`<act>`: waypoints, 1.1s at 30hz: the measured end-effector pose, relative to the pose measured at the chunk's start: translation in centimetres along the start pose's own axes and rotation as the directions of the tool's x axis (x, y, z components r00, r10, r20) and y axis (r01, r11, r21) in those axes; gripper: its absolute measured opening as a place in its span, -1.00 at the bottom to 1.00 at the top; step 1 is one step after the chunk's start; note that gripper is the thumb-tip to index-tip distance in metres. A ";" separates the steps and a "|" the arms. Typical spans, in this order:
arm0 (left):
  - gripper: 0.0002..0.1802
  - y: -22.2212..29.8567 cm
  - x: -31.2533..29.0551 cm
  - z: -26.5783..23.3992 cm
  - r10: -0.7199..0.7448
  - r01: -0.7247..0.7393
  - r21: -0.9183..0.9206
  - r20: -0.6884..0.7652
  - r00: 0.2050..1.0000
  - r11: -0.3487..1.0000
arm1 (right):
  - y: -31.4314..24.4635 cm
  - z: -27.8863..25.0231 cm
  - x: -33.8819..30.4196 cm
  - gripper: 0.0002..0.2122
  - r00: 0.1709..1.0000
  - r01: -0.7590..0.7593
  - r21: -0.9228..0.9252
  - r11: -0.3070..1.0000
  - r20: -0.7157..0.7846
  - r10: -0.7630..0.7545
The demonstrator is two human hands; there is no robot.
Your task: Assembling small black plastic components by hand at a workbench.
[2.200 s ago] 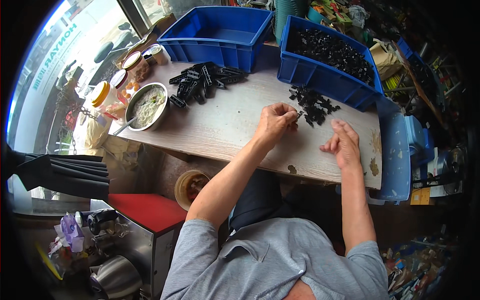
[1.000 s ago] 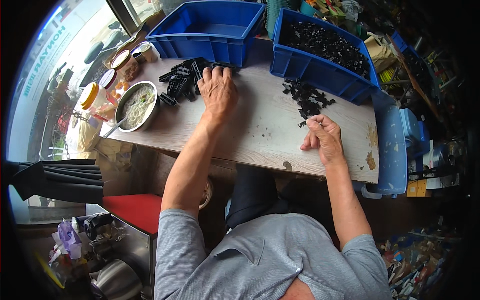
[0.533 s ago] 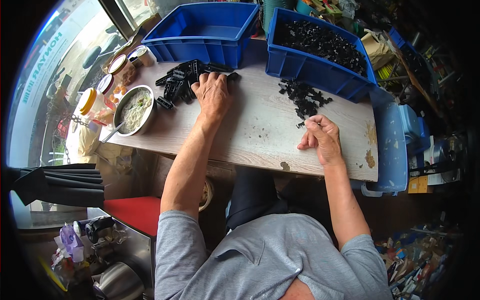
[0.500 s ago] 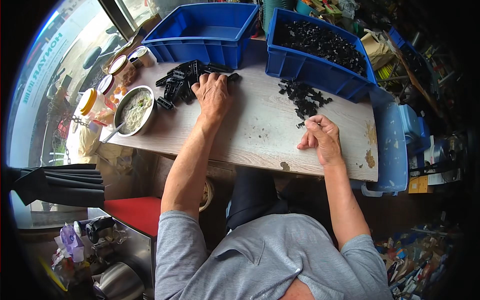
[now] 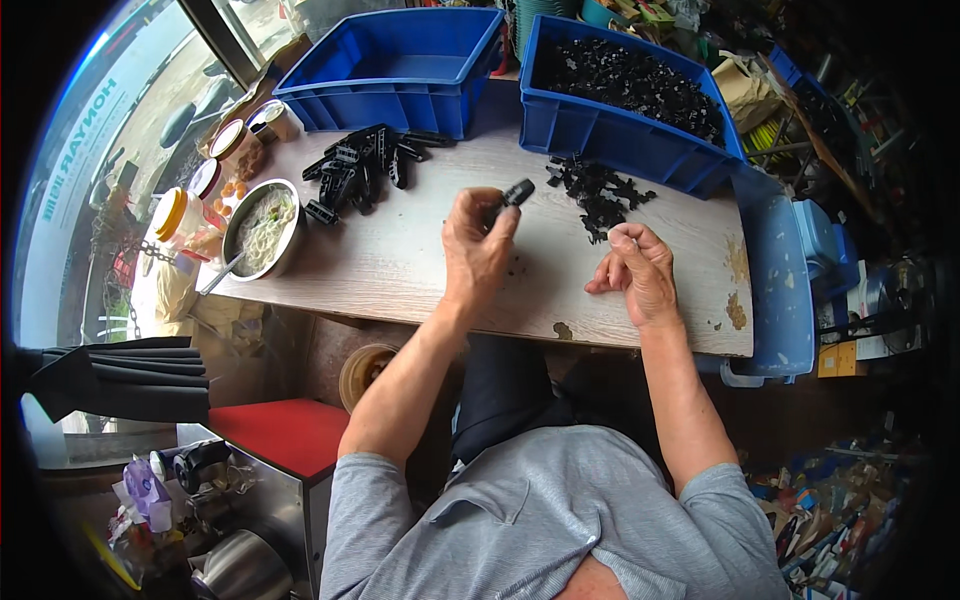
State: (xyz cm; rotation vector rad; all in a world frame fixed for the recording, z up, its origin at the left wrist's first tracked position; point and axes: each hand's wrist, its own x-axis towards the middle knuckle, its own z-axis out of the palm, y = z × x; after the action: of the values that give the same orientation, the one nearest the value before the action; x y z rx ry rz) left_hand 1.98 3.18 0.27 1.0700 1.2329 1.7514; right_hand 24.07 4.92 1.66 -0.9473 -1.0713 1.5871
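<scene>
Over the middle of the table, my left hand (image 5: 475,245) is closed around a black plastic part (image 5: 518,192), whose rounded end sticks out past the thumb and fingertips. My right hand (image 5: 643,270) is at the near side of a small heap of little black plastic clips (image 5: 600,200). Its thumb and index finger are pinched together, and whatever lies between them is too small to make out. At the left, a pile of longer black plastic parts (image 5: 350,170) lies on the tabletop, in front of a blue crate (image 5: 375,100).
A second blue crate (image 5: 620,140), full of small black pieces, stands at the back right. On the left are a metal bowl (image 5: 292,243) of noodles with a spoon, and several lidded jars (image 5: 172,217). The table (image 5: 430,295) ends just before my body.
My left hand has left the pile of longer parts and moved right and nearer, carrying one black plastic part. My right hand stays in nearly the same place, still pinched.
</scene>
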 end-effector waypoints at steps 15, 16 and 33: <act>-0.73 -0.3 -4.6 6.1 -0.244 0.316 -0.205 0.315 0.917 0.926 | 0.3 -0.2 -0.1 -0.86 0.996 0.083 0.021 0.996 -0.017 -0.083; -0.73 -0.3 -4.5 6.0 -0.258 0.332 -0.199 0.324 0.910 0.922 | 0.3 -0.3 -0.1 -0.86 0.997 0.082 0.020 0.996 -0.018 -0.081; -0.79 1.1 -4.0 6.2 -0.400 0.438 -0.217 0.198 0.895 0.872 | -0.7 0.8 -0.1 -0.79 1.000 0.004 -0.128 0.992 -0.014 -0.006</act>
State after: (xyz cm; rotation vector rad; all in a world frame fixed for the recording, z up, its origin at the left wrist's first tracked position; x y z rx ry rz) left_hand 9.09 1.47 1.64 0.6991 1.0201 1.4189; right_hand 23.53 4.78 2.64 -1.0384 -1.1757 1.5201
